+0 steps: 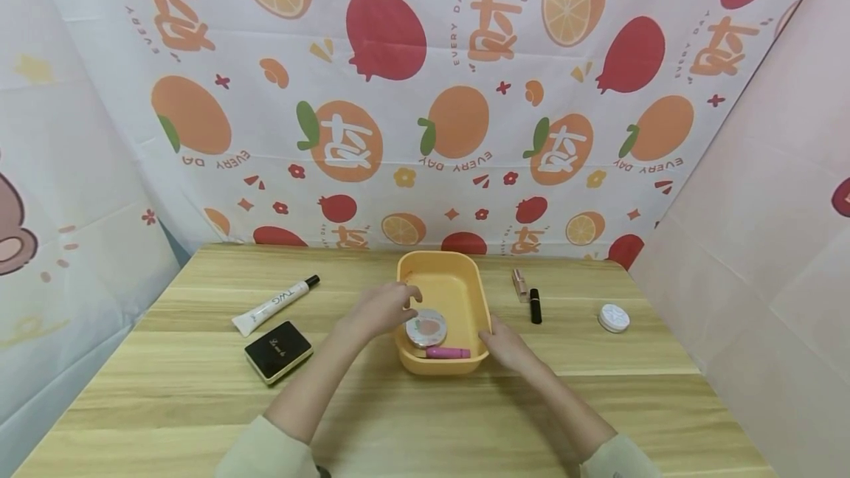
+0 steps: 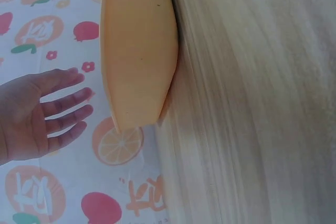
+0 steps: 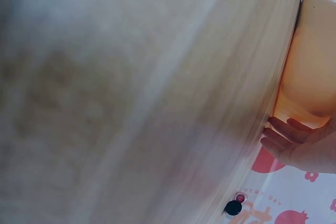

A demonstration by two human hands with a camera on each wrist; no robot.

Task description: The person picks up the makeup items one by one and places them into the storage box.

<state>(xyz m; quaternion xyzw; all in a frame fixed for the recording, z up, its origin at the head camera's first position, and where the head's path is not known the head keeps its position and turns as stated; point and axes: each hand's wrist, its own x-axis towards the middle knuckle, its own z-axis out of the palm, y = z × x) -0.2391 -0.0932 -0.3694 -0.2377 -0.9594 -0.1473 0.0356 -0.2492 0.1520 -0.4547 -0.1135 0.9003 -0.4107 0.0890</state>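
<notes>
1. Nearest the camera, two pale cloth sleeves (image 1: 268,452) are seen, in front of the yellow rectangular plastic tub (image 1: 441,366).
2. Left of the tub, a white squeeze tube with a black cap (image 1: 275,306) and a black square gold-edged compact (image 1: 278,352) are laid flat, perhaps kept aside within easy reach.
3. Over the tub's left rim, the left hand (image 1: 381,310) is held with fingers loosely bent and apart, nothing gripped; it is probably kept free for handling the contents.
4. Inside the tub's front end, a round patterned compact (image 1: 426,329) is placed beside a bright pink tube (image 1: 448,353).
5. The tub's right wall is gripped by the right hand (image 1: 510,347), fingers outside and slightly spread, presumably for steadiness.
6. Right of the tub, a pale pink lipstick tube (image 1: 520,285), a black cylindrical tube (image 1: 536,306) and a round white case (image 1: 614,318) are set out.
</notes>
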